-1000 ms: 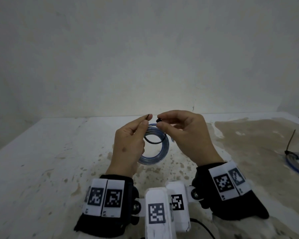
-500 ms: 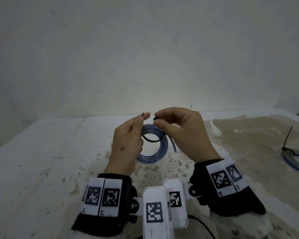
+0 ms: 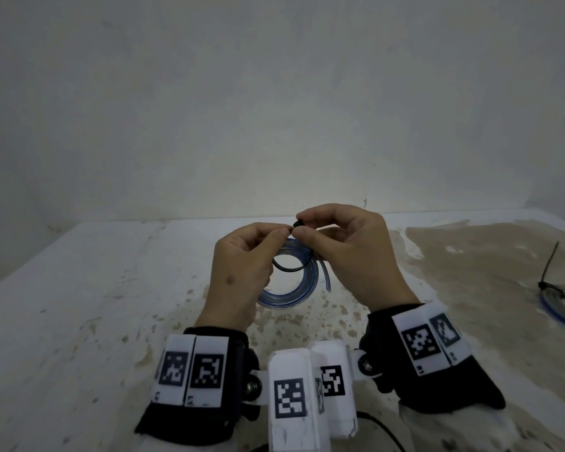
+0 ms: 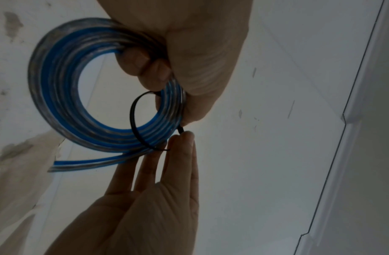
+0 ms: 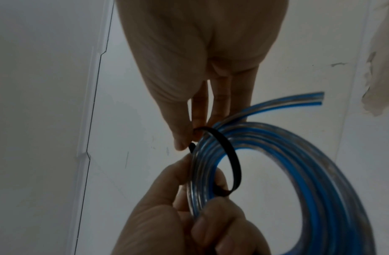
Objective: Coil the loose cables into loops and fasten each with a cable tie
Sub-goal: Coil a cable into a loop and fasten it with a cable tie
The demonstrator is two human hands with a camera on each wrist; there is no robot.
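Note:
A coil of blue and clear flat cable (image 3: 294,288) hangs above the table between my hands. A black cable tie (image 3: 287,268) loops loosely around its strands. My right hand (image 3: 304,228) grips the coil (image 5: 298,172) with curled fingers and pinches the tie's head (image 3: 297,223) between thumb and forefinger. My left hand (image 3: 276,232) pinches the tie's tail tip right against that head. In the left wrist view the left hand (image 4: 184,138) meets the tie (image 4: 134,120) just under the right thumb. One loose cable end (image 5: 309,98) sticks out of the coil.
A second coil (image 3: 561,301), fastened with a black tie (image 3: 550,265), lies at the table's right edge. The white table (image 3: 79,305) is stained, with a large brown patch (image 3: 470,272) on the right. A plain wall stands close behind.
The left hand has brought the tie's tail tip right up to the head held by the right hand; the tip no longer sticks up free. The coil stays in the right hand.

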